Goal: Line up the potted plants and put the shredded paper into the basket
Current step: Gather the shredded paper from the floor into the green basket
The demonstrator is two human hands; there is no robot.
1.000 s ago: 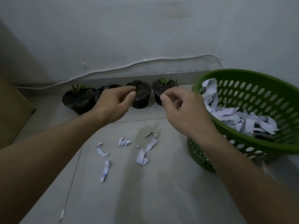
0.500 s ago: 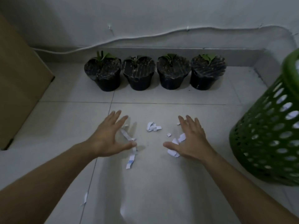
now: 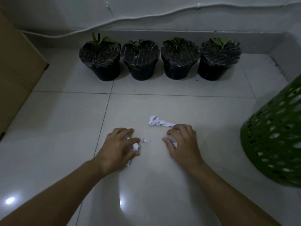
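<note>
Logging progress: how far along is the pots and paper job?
Done: four potted plants stand in a row along the wall. In hand: left hand and right hand are gathering shredded paper off the floor tiles. Left: a paper clump on the floor, plus carrying it all to the green basket.

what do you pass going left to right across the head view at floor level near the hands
cardboard box → left hand gripping paper shreds → small paper scrap → right hand curled over more shreds → green basket
</note>
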